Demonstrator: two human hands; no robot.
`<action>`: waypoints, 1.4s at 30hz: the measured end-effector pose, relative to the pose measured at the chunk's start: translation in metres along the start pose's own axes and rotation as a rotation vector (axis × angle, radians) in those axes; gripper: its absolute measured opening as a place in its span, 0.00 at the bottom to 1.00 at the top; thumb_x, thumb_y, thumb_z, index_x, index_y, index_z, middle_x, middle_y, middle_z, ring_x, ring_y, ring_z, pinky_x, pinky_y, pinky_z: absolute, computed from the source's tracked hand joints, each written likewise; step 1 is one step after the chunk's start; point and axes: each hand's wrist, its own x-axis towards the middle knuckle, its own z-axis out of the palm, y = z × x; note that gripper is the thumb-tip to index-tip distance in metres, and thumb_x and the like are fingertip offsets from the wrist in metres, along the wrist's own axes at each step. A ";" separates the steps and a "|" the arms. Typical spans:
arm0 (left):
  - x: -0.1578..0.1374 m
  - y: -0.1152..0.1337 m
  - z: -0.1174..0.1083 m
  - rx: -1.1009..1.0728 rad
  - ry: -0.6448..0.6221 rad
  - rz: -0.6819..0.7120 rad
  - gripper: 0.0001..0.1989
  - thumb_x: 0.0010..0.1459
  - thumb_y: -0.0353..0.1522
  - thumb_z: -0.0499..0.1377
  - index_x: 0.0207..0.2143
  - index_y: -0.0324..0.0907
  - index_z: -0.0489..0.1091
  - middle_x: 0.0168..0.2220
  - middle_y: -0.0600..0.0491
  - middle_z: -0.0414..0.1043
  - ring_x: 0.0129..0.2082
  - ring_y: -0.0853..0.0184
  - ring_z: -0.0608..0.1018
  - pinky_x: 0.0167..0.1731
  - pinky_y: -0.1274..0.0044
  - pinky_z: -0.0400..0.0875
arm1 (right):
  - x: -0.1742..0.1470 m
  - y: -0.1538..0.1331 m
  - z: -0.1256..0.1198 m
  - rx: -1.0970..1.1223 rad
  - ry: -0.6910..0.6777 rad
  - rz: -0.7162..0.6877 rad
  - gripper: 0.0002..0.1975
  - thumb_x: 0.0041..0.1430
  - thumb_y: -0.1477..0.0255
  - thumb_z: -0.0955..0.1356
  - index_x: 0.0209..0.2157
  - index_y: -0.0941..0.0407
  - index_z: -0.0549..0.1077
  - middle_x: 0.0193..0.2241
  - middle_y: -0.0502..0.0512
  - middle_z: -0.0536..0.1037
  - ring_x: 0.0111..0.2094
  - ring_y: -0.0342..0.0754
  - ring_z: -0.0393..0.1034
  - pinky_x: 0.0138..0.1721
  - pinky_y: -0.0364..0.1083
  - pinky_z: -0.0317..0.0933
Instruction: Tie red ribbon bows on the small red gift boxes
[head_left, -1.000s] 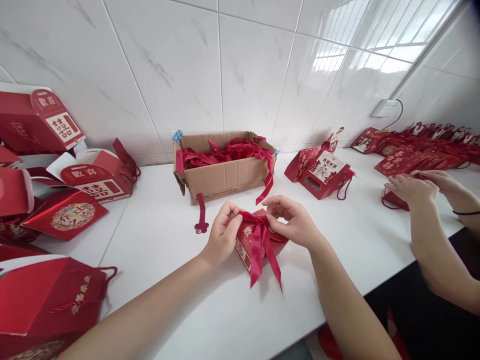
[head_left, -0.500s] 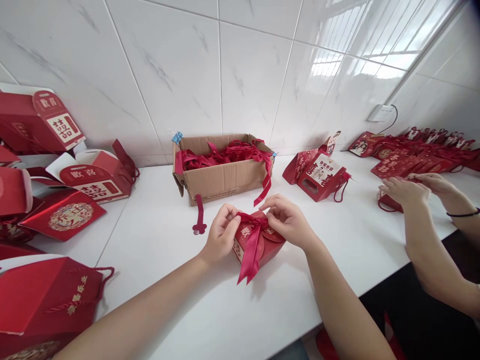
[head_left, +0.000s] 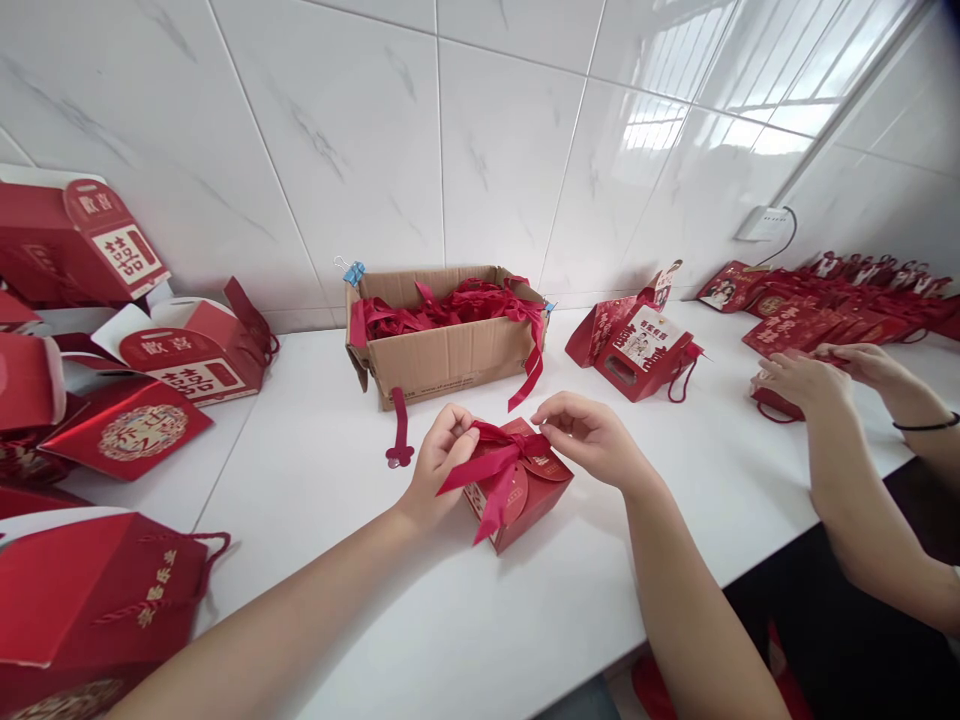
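A small red gift box (head_left: 536,505) with gold print stands on the white table, its lid tied with a dark red satin ribbon (head_left: 495,468) in a bow. My left hand (head_left: 444,452) is closed, pinching the bow's left loop between thumb and fingers. At the other side my right hand (head_left: 581,432) pinches the right loop, close to the knot. Two ribbon tails spread over the lid toward the near left. Behind the box is a cardboard carton (head_left: 450,366) full of red ribbons (head_left: 465,308), one hanging over its front.
Red gift boxes (head_left: 199,365) crowd the left side. A short ribbon strip (head_left: 400,430) lies before the carton. Two small boxes (head_left: 637,350) stand right of it. Farther right, a co-worker's hands (head_left: 817,380) handle a red box, near rows of red boxes (head_left: 847,300).
The ribbon tails, which hung together down the front, have spread apart, one swinging left. My right hand has shifted slightly right, and the bow looks pulled wider.
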 end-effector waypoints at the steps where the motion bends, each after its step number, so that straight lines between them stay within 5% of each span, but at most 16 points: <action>1: 0.000 0.000 0.000 -0.007 0.003 -0.005 0.10 0.60 0.36 0.52 0.29 0.43 0.54 0.27 0.58 0.64 0.24 0.72 0.64 0.26 0.78 0.58 | 0.000 0.000 -0.001 0.015 -0.020 -0.011 0.05 0.59 0.71 0.65 0.36 0.54 0.73 0.35 0.55 0.74 0.35 0.46 0.69 0.36 0.46 0.65; 7: 0.000 0.002 -0.002 0.002 0.000 0.038 0.09 0.58 0.33 0.53 0.27 0.42 0.56 0.32 0.55 0.69 0.29 0.70 0.68 0.30 0.77 0.62 | -0.002 0.002 -0.008 0.013 -0.166 0.013 0.14 0.49 0.66 0.74 0.38 0.53 0.75 0.39 0.56 0.75 0.36 0.48 0.69 0.37 0.48 0.66; 15: 0.008 0.008 -0.009 0.045 -0.050 0.066 0.07 0.55 0.31 0.55 0.26 0.41 0.58 0.34 0.54 0.69 0.27 0.72 0.68 0.28 0.77 0.62 | -0.003 -0.003 -0.008 -0.038 -0.145 0.068 0.07 0.55 0.66 0.70 0.33 0.55 0.74 0.34 0.55 0.75 0.31 0.46 0.68 0.35 0.47 0.65; 22: 0.010 0.011 -0.014 0.073 -0.124 0.016 0.09 0.55 0.31 0.56 0.25 0.41 0.57 0.30 0.56 0.66 0.23 0.73 0.64 0.24 0.78 0.58 | -0.004 -0.006 -0.007 -0.054 -0.139 0.149 0.14 0.55 0.67 0.70 0.44 0.54 0.76 0.35 0.55 0.77 0.31 0.46 0.68 0.35 0.47 0.65; 26: 0.012 0.007 -0.017 0.083 -0.145 0.031 0.08 0.55 0.32 0.55 0.25 0.41 0.59 0.28 0.56 0.65 0.24 0.72 0.65 0.26 0.78 0.59 | -0.003 -0.007 -0.007 -0.094 -0.120 0.181 0.09 0.55 0.68 0.70 0.38 0.55 0.78 0.31 0.54 0.77 0.30 0.45 0.68 0.32 0.45 0.64; 32: 0.015 0.005 -0.019 0.088 -0.101 0.053 0.07 0.53 0.30 0.54 0.24 0.40 0.59 0.29 0.55 0.67 0.25 0.72 0.65 0.27 0.77 0.59 | -0.005 -0.012 -0.006 -0.092 -0.108 0.147 0.06 0.55 0.70 0.70 0.26 0.57 0.74 0.25 0.51 0.74 0.25 0.42 0.64 0.27 0.43 0.60; 42: 0.019 -0.002 -0.024 0.093 -0.045 0.061 0.07 0.49 0.29 0.53 0.21 0.41 0.57 0.27 0.56 0.66 0.25 0.71 0.65 0.28 0.76 0.59 | -0.006 -0.012 -0.007 -0.161 -0.169 -0.059 0.04 0.56 0.74 0.69 0.27 0.56 0.75 0.25 0.52 0.76 0.26 0.42 0.65 0.27 0.42 0.60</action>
